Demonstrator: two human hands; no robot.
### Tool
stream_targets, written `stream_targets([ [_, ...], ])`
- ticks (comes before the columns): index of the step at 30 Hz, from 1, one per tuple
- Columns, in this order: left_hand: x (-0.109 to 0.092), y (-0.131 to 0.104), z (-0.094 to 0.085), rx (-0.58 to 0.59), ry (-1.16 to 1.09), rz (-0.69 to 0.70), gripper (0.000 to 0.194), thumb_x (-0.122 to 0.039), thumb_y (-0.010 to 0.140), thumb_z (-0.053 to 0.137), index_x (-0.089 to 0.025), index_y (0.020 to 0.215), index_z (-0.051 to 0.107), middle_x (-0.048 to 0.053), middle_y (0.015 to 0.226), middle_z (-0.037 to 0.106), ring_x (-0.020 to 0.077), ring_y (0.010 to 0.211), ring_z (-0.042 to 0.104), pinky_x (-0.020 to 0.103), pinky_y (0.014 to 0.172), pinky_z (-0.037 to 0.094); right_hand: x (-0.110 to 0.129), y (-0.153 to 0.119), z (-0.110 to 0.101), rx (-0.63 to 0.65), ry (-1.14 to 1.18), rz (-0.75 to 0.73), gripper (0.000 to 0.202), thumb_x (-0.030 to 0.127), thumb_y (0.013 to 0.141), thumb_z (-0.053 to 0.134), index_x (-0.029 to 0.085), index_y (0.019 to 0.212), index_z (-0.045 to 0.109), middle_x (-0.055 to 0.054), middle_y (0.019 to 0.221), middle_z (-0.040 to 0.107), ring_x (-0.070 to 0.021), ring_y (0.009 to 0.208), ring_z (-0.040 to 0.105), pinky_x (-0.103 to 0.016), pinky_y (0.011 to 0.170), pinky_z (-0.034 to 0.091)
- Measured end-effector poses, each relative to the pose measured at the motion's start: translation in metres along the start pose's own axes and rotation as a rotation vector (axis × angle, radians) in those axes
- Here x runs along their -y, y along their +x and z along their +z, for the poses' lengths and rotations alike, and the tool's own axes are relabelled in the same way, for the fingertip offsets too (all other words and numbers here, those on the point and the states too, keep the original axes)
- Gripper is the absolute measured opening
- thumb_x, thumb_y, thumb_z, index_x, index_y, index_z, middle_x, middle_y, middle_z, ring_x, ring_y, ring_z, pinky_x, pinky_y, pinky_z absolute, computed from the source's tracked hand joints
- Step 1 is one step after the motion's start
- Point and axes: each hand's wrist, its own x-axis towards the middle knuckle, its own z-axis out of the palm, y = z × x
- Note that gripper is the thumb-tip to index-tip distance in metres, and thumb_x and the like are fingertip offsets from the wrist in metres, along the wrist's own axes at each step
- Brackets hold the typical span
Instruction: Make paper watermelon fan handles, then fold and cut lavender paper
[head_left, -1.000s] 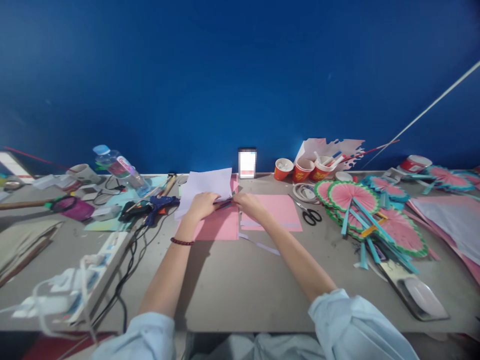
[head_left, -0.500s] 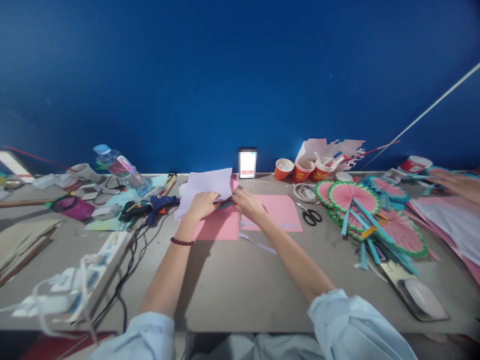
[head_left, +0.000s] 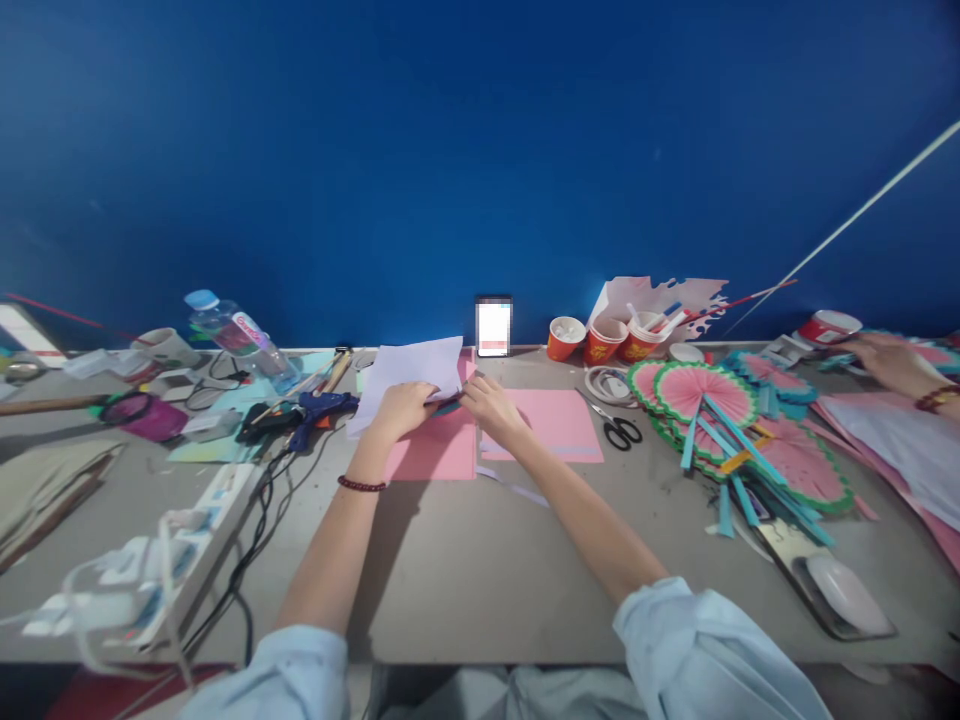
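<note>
A lavender sheet of paper (head_left: pixel 412 360) lies tilted over a stack of pink paper (head_left: pixel 431 455). My left hand (head_left: pixel 406 408) is closed on the lavender sheet's lower edge, fingers pointing right. From the other side my right hand (head_left: pixel 491 408) pinches the same sheet near its right corner. Between the fingertips runs a dark, narrow line; I cannot tell if it is a fold's shadow or a thin object. Beside my right hand lies another pink sheet (head_left: pixel 559 420) with a lavender band along its lower side. A loose lavender strip (head_left: pixel 517 489) curls below it.
Scissors (head_left: pixel 619 432), red paper cups (head_left: pixel 604 342) and watermelon-like paper fans (head_left: pixel 705 395) are on the right. A phone (head_left: pixel 494 327) stands at the wall. Leftward are a glue gun (head_left: pixel 309 415), a bottle (head_left: pixel 244 335) and a power strip (head_left: pixel 202 545). A co-worker's hand (head_left: pixel 892 360) is far right.
My hands stay nearly in place, with slight finger movement at the lavender sheet's edge. The co-worker's hand has come further left, and a bracelet on that wrist now shows.
</note>
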Motion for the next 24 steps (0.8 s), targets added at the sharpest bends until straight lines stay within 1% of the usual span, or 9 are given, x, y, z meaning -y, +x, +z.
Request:
stream_targets([
  [2, 0.0014, 0.0002, -0.0002, -0.003, -0.013, 0.001, 0.021, -0.034, 0.088, 0.049, -0.020, 0.085, 0.064, 0.007, 0.089, 0.071, 0.0238, 0.084, 0.065, 0.028, 0.065, 0.041, -0.0008, -0.0007, 0.0032, -0.066, -0.022, -0.033, 0.023, 0.007, 0.091, 0.044, 0.013, 0.081, 0.064, -0.009, 0.084, 0.061, -0.0220, 0.084, 0.046, -0.033, 0.074, 0.036],
  [5, 0.0045, 0.0009, 0.0000, -0.003, -0.048, -0.019, 0.023, -0.036, 0.088, 0.048, -0.020, 0.088, 0.065, 0.008, 0.092, 0.071, 0.0238, 0.086, 0.065, 0.028, 0.066, 0.041, -0.0013, -0.0020, 0.0080, -0.167, -0.040, -0.048, 0.024, 0.007, 0.092, 0.044, 0.013, 0.080, 0.063, -0.008, 0.083, 0.061, -0.0217, 0.085, 0.045, -0.033, 0.075, 0.035],
  [8, 0.0073, 0.0015, 0.0002, 0.006, -0.101, -0.050, 0.026, -0.038, 0.089, 0.047, -0.021, 0.090, 0.065, 0.008, 0.093, 0.071, 0.0235, 0.086, 0.065, 0.027, 0.067, 0.041, -0.0012, -0.0030, 0.0096, -0.213, -0.040, -0.048, 0.027, 0.006, 0.093, 0.041, 0.014, 0.080, 0.063, -0.008, 0.082, 0.061, -0.0212, 0.085, 0.045, -0.033, 0.077, 0.034],
  [12, 0.0091, 0.0020, 0.0011, 0.030, -0.141, -0.059, 0.028, -0.041, 0.088, 0.047, -0.020, 0.085, 0.066, 0.008, 0.087, 0.071, 0.0239, 0.082, 0.065, 0.027, 0.065, 0.041, -0.0021, -0.0035, 0.0075, -0.198, -0.023, -0.072, 0.028, 0.008, 0.094, 0.040, 0.015, 0.078, 0.062, -0.008, 0.080, 0.060, -0.0208, 0.083, 0.045, -0.032, 0.075, 0.034],
  [15, 0.0087, 0.0017, 0.0007, 0.027, -0.164, -0.061, 0.025, -0.039, 0.087, 0.049, -0.020, 0.086, 0.066, 0.008, 0.089, 0.071, 0.0244, 0.084, 0.065, 0.027, 0.067, 0.041, -0.0029, -0.0037, 0.0058, -0.194, 0.005, -0.076, 0.027, 0.010, 0.094, 0.041, 0.015, 0.079, 0.062, -0.008, 0.081, 0.061, -0.0208, 0.085, 0.045, -0.032, 0.075, 0.035],
  [19, 0.0053, -0.0005, -0.0036, 0.046, -0.195, -0.061, 0.024, -0.039, 0.086, 0.051, -0.020, 0.088, 0.066, 0.008, 0.091, 0.071, 0.0251, 0.084, 0.065, 0.028, 0.067, 0.043, -0.0027, -0.0033, 0.0053, -0.192, 0.020, -0.062, 0.026, 0.007, 0.093, 0.041, 0.014, 0.080, 0.062, -0.009, 0.084, 0.061, -0.0217, 0.089, 0.045, -0.033, 0.078, 0.035],
  [21, 0.0031, -0.0022, -0.0059, 0.044, -0.222, -0.057, 0.026, -0.043, 0.086, 0.050, -0.022, 0.093, 0.065, 0.007, 0.095, 0.071, 0.0248, 0.086, 0.065, 0.028, 0.069, 0.044, -0.0025, -0.0029, 0.0053, -0.186, 0.024, -0.053, 0.025, 0.007, 0.092, 0.041, 0.014, 0.081, 0.063, -0.009, 0.084, 0.061, -0.0223, 0.092, 0.045, -0.033, 0.079, 0.035],
  [24, 0.0003, -0.0041, -0.0075, -0.025, -0.244, -0.078, 0.035, -0.047, 0.086, 0.050, -0.027, 0.114, 0.058, 0.005, 0.105, 0.069, 0.0243, 0.091, 0.065, 0.029, 0.072, 0.046, -0.0025, -0.0023, 0.0052, -0.170, 0.036, -0.037, 0.024, 0.006, 0.091, 0.042, 0.015, 0.082, 0.063, -0.009, 0.084, 0.061, -0.0227, 0.092, 0.044, -0.034, 0.080, 0.035],
])
